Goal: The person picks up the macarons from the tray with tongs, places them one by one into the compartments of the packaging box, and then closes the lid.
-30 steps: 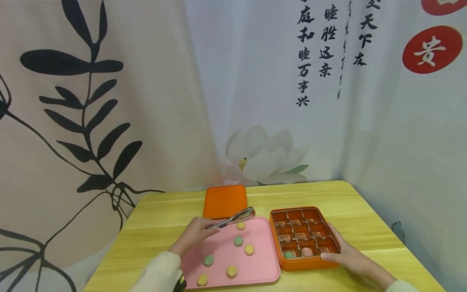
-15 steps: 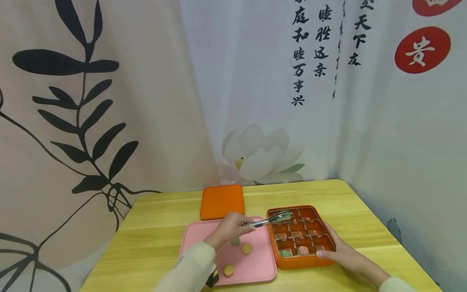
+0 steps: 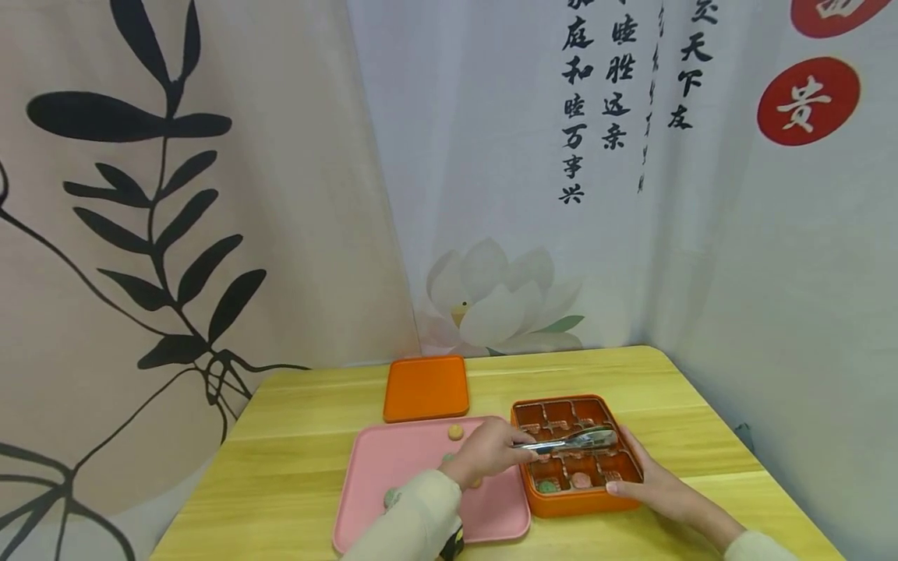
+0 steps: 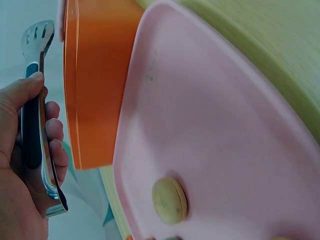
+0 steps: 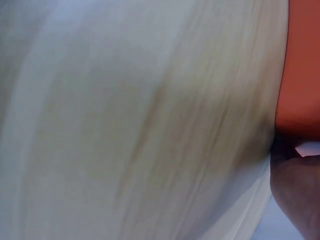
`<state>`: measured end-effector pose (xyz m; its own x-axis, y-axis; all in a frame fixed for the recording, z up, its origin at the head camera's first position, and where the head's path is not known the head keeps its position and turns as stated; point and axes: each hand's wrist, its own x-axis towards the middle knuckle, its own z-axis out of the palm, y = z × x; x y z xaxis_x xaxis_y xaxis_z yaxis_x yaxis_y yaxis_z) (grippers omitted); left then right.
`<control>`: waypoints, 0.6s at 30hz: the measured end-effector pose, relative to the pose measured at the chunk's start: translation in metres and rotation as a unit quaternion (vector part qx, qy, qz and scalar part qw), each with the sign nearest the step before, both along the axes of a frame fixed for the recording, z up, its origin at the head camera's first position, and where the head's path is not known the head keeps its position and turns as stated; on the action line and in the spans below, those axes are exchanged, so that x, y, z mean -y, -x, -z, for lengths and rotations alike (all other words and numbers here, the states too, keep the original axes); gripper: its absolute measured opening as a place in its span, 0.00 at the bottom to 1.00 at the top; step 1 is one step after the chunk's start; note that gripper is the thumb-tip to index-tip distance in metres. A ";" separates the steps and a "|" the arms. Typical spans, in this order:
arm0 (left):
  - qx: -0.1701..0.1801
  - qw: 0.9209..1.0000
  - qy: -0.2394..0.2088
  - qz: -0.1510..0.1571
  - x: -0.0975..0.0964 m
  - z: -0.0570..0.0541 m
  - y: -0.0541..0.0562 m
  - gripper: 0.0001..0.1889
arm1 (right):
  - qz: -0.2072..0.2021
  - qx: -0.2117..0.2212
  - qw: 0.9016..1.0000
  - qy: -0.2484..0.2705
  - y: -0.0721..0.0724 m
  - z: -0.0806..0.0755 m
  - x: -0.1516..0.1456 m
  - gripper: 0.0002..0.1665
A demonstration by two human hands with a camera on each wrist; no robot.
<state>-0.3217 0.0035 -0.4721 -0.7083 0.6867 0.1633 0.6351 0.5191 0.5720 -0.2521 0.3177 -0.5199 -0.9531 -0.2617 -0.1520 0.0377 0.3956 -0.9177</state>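
Note:
My left hand (image 3: pixel 487 450) grips a pair of metal tongs (image 3: pixel 575 441) with dark handle grips. The slotted head of the tongs (image 4: pixel 38 37) is over the right part of an orange box (image 3: pixel 575 506) with a clear divided insert; I cannot tell whether anything is between the tips. In the front row of the box lie a green macaron (image 3: pixel 547 486) and a pink macaron (image 3: pixel 581 480). My right hand (image 3: pixel 655 485) holds the box's right side, thumb on the near rim. Left of the box, a pink tray (image 3: pixel 372 460) carries a yellow macaron (image 3: pixel 456 432) and others, partly behind my left arm.
Behind the tray an orange lid (image 3: pixel 426 388) lies flat on the yellow wood-grain table (image 3: pixel 281 452). The tray's right edge sits close along the box's left wall. A printed curtain (image 3: pixel 316 195) hangs behind the table's far edge.
My left hand has carried the tongs rightward from above the tray to over the box's right compartments. My right hand keeps its hold on the box. The view has shifted slightly.

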 end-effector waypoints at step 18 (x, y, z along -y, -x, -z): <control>0.041 0.999 -0.011 -0.028 0.009 -0.011 0.002 0.12 | -0.003 -0.002 1.000 -0.020 0.007 0.000 -0.003 0.63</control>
